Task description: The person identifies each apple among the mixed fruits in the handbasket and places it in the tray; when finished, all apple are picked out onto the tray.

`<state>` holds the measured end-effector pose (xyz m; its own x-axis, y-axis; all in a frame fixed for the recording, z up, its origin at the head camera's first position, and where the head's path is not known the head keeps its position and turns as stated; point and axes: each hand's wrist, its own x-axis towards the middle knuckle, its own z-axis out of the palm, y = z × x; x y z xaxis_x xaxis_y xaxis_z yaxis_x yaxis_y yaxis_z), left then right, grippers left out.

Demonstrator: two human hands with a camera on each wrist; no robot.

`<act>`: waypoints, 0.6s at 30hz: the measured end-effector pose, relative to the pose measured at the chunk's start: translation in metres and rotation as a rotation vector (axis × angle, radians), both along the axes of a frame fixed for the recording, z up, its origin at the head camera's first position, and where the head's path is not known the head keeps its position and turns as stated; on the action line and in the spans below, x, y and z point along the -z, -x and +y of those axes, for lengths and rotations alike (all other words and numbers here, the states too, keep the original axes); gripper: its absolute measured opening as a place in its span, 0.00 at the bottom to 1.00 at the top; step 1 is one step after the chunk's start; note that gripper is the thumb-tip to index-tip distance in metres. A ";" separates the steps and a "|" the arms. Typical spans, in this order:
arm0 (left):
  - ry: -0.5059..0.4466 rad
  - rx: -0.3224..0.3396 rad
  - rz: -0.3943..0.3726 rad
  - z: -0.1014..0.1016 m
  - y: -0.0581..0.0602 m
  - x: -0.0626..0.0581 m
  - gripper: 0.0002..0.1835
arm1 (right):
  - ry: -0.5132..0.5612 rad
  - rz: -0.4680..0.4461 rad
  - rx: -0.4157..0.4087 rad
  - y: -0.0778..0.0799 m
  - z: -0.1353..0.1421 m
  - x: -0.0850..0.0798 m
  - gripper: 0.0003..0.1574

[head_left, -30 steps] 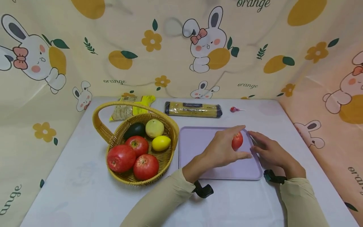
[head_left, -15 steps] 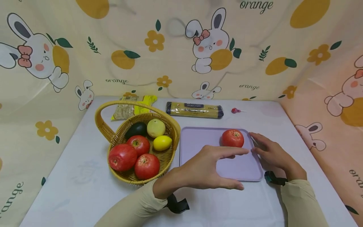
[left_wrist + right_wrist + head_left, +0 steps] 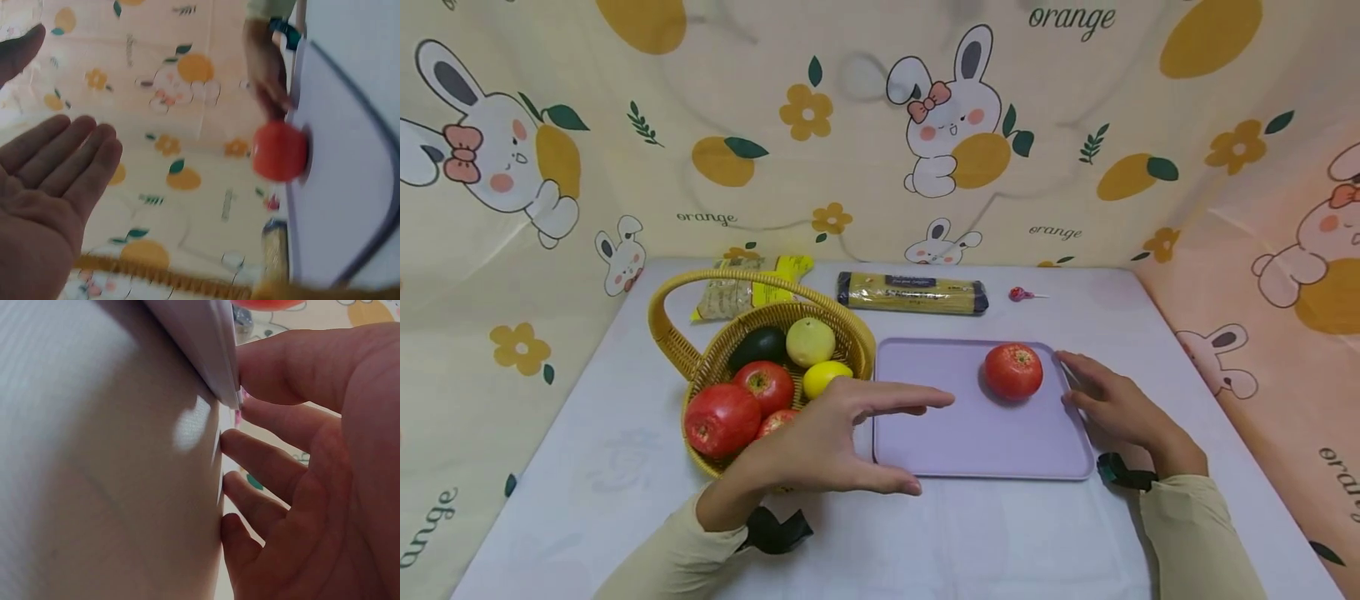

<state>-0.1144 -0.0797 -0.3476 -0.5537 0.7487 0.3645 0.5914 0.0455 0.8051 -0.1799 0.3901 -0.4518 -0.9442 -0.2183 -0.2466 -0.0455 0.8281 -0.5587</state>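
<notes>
A red apple (image 3: 1012, 372) sits on the far right part of a lilac tray (image 3: 940, 450); the left wrist view shows this apple (image 3: 279, 151) too. My left hand (image 3: 808, 442) is over the basket's near right edge, thumb and fingers spread apart with nothing between them. It covers part of a wicker basket (image 3: 865, 367) and its fruit. My right hand (image 3: 1123, 408) rests at the tray's right side. In the right wrist view, thumb and index fingertips touch the tray rim (image 3: 215, 350), while the other fingertips meet the table.
The basket holds several red apples (image 3: 722, 419), a dark green avocado (image 3: 758, 347), a pale round fruit (image 3: 810, 342) and a lemon (image 3: 824, 377). Behind lie a yellow bag (image 3: 730, 292), a spaghetti pack (image 3: 912, 293) and a lollipop (image 3: 1021, 293). Patterned cloth surrounds the white table.
My left hand has drawn back from the apple, leaving it on the tray, and moved left to the basket. My right hand has stayed at the tray's edge.
</notes>
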 end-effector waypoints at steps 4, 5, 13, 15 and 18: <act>0.013 -0.035 0.034 -0.028 0.001 -0.004 0.40 | -0.001 -0.009 0.011 -0.001 0.001 0.000 0.54; 0.022 -0.052 0.037 -0.036 0.000 -0.004 0.40 | -0.002 -0.010 0.012 -0.001 0.000 0.000 0.54; 0.047 -0.170 0.076 -0.096 -0.004 0.004 0.39 | -0.008 -0.011 0.012 0.001 0.001 0.002 0.54; 0.059 -0.194 0.048 -0.109 -0.006 0.008 0.39 | -0.009 -0.009 0.012 0.001 0.002 0.002 0.54; 0.059 -0.212 0.001 -0.128 -0.008 0.012 0.40 | -0.006 -0.010 0.013 0.000 0.002 0.003 0.53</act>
